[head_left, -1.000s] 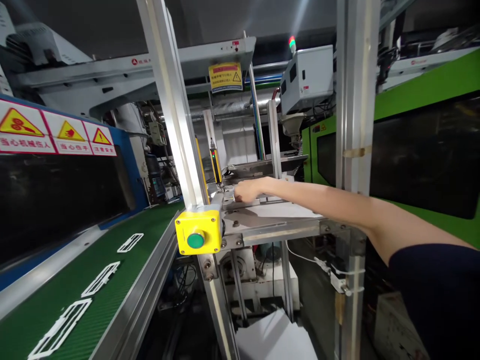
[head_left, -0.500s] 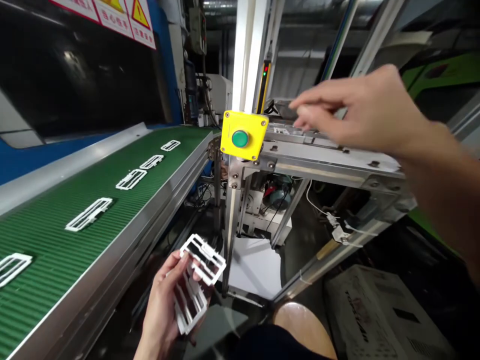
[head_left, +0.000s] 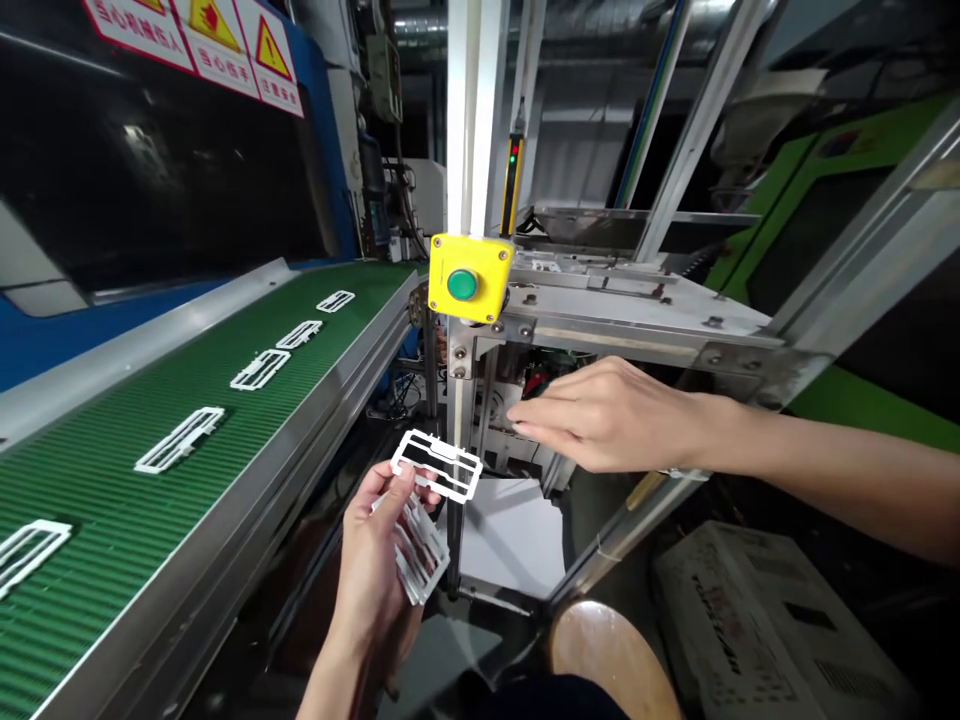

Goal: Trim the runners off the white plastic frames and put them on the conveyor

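My left hand [head_left: 379, 545] is closed around several white plastic frames. The top frame [head_left: 439, 466] sticks out between thumb and fingers, its open slots facing up. Below it, more white frames [head_left: 421, 550] lie stacked at a slant against the palm. My right hand [head_left: 600, 415] hovers to the right of the top frame, apart from it, with thumb and fingers pinched together. Whatever its fingertips hold, if anything, is too small or hidden to make out. More white frames [head_left: 180, 440] lie spaced out on the green conveyor belt [head_left: 112, 500] to the left.
A yellow box with a green button [head_left: 463, 284] is fixed to a metal post straight ahead. Behind my right hand stands a metal-framed table [head_left: 630, 305]. A round stool [head_left: 607, 660] and a grey box [head_left: 772, 620] are low on the right. White sheets [head_left: 510, 535] lie below.
My right hand has come down and left from above the metal-framed table towards the frames. My left hand has risen slightly to the right, the top frame now turned more level.
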The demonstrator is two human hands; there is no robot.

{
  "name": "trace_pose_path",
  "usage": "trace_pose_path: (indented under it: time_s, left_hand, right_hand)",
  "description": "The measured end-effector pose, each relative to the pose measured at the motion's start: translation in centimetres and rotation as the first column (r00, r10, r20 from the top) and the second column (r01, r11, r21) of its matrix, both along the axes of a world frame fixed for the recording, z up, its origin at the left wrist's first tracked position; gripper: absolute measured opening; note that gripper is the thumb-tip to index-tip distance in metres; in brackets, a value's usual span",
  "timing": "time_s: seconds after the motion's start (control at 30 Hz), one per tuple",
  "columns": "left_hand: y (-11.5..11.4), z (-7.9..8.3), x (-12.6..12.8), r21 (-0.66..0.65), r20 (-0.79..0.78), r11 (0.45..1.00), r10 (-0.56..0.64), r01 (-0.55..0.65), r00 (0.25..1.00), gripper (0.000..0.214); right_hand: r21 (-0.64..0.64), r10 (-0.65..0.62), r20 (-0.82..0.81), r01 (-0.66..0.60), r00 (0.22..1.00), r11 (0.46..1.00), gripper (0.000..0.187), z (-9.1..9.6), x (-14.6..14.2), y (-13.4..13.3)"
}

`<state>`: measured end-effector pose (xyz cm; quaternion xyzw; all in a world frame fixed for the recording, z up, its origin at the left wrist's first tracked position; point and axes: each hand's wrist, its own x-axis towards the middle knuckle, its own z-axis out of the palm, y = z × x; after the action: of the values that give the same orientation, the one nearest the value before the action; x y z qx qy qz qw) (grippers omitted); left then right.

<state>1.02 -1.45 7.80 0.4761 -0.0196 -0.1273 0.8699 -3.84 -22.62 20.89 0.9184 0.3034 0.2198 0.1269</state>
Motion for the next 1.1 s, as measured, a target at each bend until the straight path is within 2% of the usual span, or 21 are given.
trace_pose_path:
  time_s: [0.17, 0.3, 0.43, 0.5, 0.57, 0.63, 0.7, 0.73, 0.77, 0.83, 0.87, 0.9, 0.93, 0.97, 1.03, 1.07, 1.1]
  left_hand:
    - [-0.4, 0.5, 0.0, 0.109, 0.053, 0.994, -0.038, 0.032, 0.998, 0.020]
    - [-0.4, 1.2, 0.4, 0.058, -0.015, 0.998, 0.004, -0.003, 1.000, 0.020]
    - [-0.5, 2.5, 0.5, -0.048, -0.120, 0.989, -0.143, 0.138, 0.982, 0.015]
    - [-0.6, 2.9, 0.3, -0.096, -0.146, 0.972, -0.229, 0.216, 0.963, 0.014]
    - [-0.6, 3.0, 0.2, -0.063, -0.126, 0.961, -0.276, 0.270, 0.953, 0.018]
    - [-0.6, 2.5, 0.2, 0.059, -0.064, 0.970, -0.230, 0.234, 0.971, 0.026]
    - [-0.6, 1.9, 0.4, 0.178, 0.045, 0.977, -0.126, 0.116, 0.991, 0.029]
    - [-0.6, 1.7, 0.5, 0.202, 0.106, 0.977, -0.091, 0.068, 0.990, 0.030]
    - [-0.7, 1.5, 0.5, 0.205, 0.160, 0.978, -0.077, 0.043, 0.984, 0.031]
    - [-0.8, 1.5, 0.6, 0.183, 0.198, 0.979, -0.124, 0.087, 0.972, 0.029]
    - [-0.9, 1.6, 0.6, 0.161, 0.175, 0.979, -0.155, 0.127, 0.972, 0.025]
    - [-0.8, 1.8, 0.6, 0.135, 0.134, 0.977, -0.181, 0.163, 0.974, 0.023]
    - [-0.8, 2.1, 0.6, 0.103, 0.087, 0.976, -0.202, 0.193, 0.975, 0.022]
    - [-0.7, 2.4, 0.6, 0.068, 0.043, 0.972, -0.230, 0.227, 0.972, 0.022]
    - [-0.7, 3.0, 0.5, 0.015, -0.010, 0.948, -0.317, 0.318, 0.948, 0.021]
    - [-0.9, 3.2, 0.4, 0.003, -0.017, 0.928, -0.372, 0.372, 0.928, 0.020]
    - [-1.1, 3.3, 0.3, -0.001, -0.018, 0.902, -0.432, 0.432, 0.902, 0.020]
  right_hand:
    - [-0.007, -0.007, -0.051, 0.006, 0.999, 1.000, 0.026, 0.2, 1.2, 0.7]
    - [-0.023, 0.072, -0.037, -0.073, 0.997, 0.997, 0.026, -0.7, 1.0, 1.4]
    - [-0.136, 0.209, 0.020, -0.204, 0.978, 0.969, 0.025, -2.4, 0.2, 2.1]
    - [-0.180, 0.221, 0.066, -0.206, 0.973, 0.962, 0.022, -3.2, 0.2, 2.2]
    - [-0.177, 0.193, 0.086, -0.175, 0.977, 0.969, 0.021, -3.7, 0.5, 2.1]
    - [-0.102, 0.128, 0.076, -0.120, 0.989, 0.987, 0.024, -3.9, 0.8, 1.9]
    - [0.073, 0.039, 0.020, -0.041, 0.999, 0.997, 0.026, -3.6, 0.8, 1.8]
    - [0.191, 0.000, -0.038, 0.007, 0.999, 0.982, 0.026, -3.5, 0.8, 1.8]
    - [0.312, -0.028, -0.114, 0.063, 0.993, 0.948, 0.025, -3.2, 0.7, 1.8]
    - [0.487, -0.040, -0.292, 0.184, 0.956, 0.854, 0.025, -2.8, 0.6, 1.7]
    - [0.527, -0.032, -0.349, 0.225, 0.936, 0.820, 0.026, -2.6, 0.5, 1.6]
    - [0.540, -0.026, -0.367, 0.236, 0.930, 0.808, 0.028, -2.4, 0.3, 1.5]
    - [0.524, -0.016, -0.348, 0.209, 0.937, 0.826, 0.033, -2.2, 0.2, 1.3]
    - [0.481, 0.008, -0.296, 0.142, 0.955, 0.865, 0.043, -2.1, 0.0, 1.1]
    - [0.302, 0.113, -0.143, -0.065, 0.983, 0.951, 0.060, -1.8, -0.6, 0.8]
    - [0.180, 0.189, -0.073, -0.173, 0.979, 0.968, 0.058, -1.6, -1.0, 0.7]
    - [0.059, 0.262, -0.015, -0.260, 0.965, 0.964, 0.047, -1.3, -1.5, 0.7]
